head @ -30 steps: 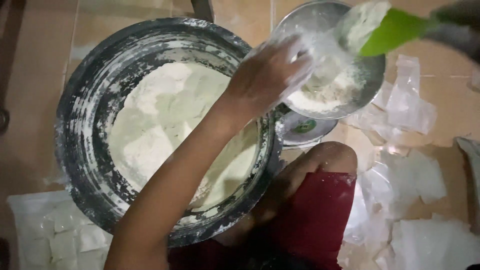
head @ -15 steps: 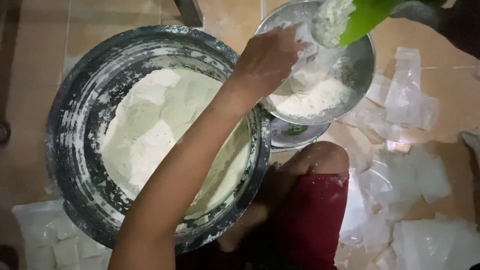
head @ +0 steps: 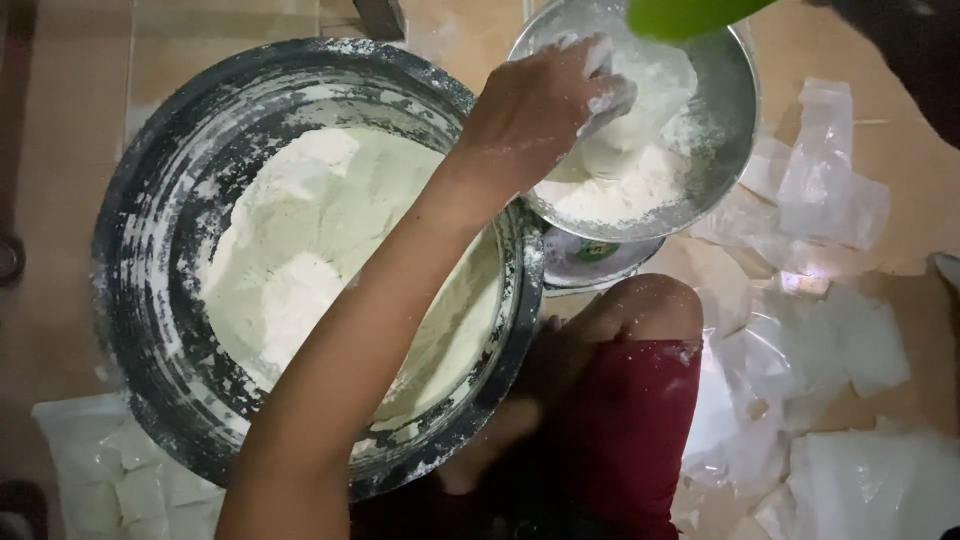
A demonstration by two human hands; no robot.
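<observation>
My left hand [head: 540, 105] reaches across the big basin and grips the mouth of a clear plastic bag [head: 640, 120] holding white flour. The bag rests inside a round metal bowl [head: 725, 150] that has loose flour on its bottom. Just above the bag, at the top edge, is a green scoop [head: 690, 15]; a dark shape [head: 900, 50] in the top right corner holds it, and I cannot tell whose it is. The big dark basin [head: 150, 300], dusted white, is heaped with flour [head: 300, 260]. My right hand is out of sight.
The metal bowl sits on a small scale [head: 595, 262]. My knee in red shorts [head: 640, 420] is at the bottom right. Several empty clear bags [head: 830, 190] lie on the tiled floor to the right; filled white packets [head: 110, 490] lie at the bottom left.
My left hand has lowered the bag from under the scoop down into the metal bowl. The green scoop has lifted toward the top edge.
</observation>
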